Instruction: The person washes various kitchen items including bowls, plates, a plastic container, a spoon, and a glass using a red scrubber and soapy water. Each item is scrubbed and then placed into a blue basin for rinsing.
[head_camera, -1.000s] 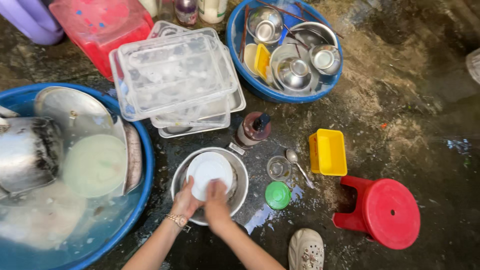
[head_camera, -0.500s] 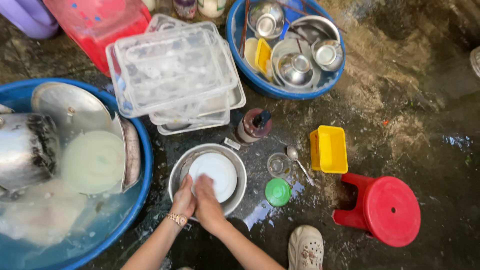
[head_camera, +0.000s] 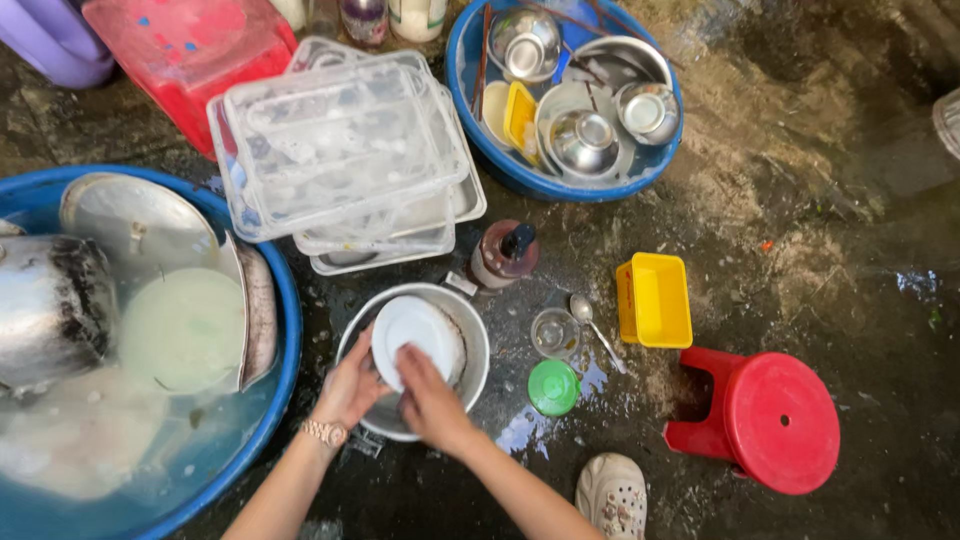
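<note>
Left hand (head_camera: 352, 388) grips white plate (head_camera: 418, 340) rim; right hand (head_camera: 428, 398) presses plate face (over metal basin (head_camera: 474, 345)).

Both hands — left hand (head_camera: 352, 388), right hand (head_camera: 430, 398) — on white plate (head_camera: 415, 335), over metal basin (head_camera: 474, 365)

Plate (head_camera: 415, 335) in bowl (head_camera: 470, 375) under both hands; tub (head_camera: 275, 300) left of left hand (head_camera: 350, 390); glass (head_camera: 553, 332), lid (head_camera: 553, 388) right of right hand (head_camera: 432, 400).

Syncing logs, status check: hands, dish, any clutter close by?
Left hand grips white plate at its edge; right hand presses on plate face. Plate over metal basin. Glass, spoon, green lid close on the right.
</note>
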